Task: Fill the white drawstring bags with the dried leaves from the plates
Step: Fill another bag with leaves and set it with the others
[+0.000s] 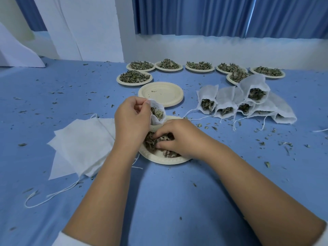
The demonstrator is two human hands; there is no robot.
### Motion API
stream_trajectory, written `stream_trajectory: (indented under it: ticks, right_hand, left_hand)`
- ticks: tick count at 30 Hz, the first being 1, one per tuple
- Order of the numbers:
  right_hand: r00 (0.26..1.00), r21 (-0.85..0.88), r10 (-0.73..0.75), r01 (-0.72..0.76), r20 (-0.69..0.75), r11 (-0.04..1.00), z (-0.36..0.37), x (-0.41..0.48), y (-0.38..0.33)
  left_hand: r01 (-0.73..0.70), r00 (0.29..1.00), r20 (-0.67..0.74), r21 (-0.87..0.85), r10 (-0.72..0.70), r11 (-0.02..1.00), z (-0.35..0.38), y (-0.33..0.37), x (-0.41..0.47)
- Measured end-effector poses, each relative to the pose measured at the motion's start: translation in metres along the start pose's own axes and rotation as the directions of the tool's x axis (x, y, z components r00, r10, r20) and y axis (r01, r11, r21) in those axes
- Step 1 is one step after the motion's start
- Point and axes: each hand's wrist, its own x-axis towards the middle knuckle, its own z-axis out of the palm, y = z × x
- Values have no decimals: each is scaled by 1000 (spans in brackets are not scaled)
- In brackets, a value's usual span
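My left hand (132, 119) pinches the rim of a white drawstring bag (158, 113), holding it open above a cream plate (166, 159) near the table's middle. Dried leaves show inside the bag's mouth. My right hand (179, 138) lies on the pile of dried leaves (150, 141) in that plate, fingers curled around a clump. Flat empty bags (79, 146) are stacked to the left of the plate, their strings trailing toward the front. Several filled bags (248, 103) lie in a heap to the right.
Several plates heaped with leaves (134, 77) line the back of the blue table. A stack of empty plates (160, 94) stands just behind my hands. Leaf crumbs are scattered over the cloth. A white wall and blue curtain close off the far edge.
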Motion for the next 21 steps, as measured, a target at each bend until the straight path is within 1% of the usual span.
stream_trajectory:
  ticks: [3,6,9,12,14,16,18,21]
  right_hand:
    - [993,207,81,-62,-84,976,-18,-3,9]
    - [981,380,149,-92,-122,921,-33,-4,17]
    - [955,570,232,-88,-186,817,-39,-5,23]
    - [932,700,289,-57,-217,711,-32,-1,21]
    - [934,750,295,-44,-204,660,-25,2,17]
    - [940,762,285,-46,-185,646,-19,3,16]
    - [941,727,283,-63,-185,684,-17,2,15]
    - [938,610,279,-100,-207,786,-17,2,18]
  left_hand:
    - [8,1000,12,34,-8,999,2,0,0]
    - [22,1000,20,40,-23,999,2,1,0]
    - [25,999,20,49,-26,998,-1,1,0]
    - [59,993,100,40,-63,997,0,4,-3]
    - [94,981,167,13,-94,996,2,6,-6]
    - [103,979,178,17,-105,994,3,7,-7]
    - [139,978,158,-13,-135,990,3,7,-6]
    - [180,975,146,-65,-169,981,3,6,-3]
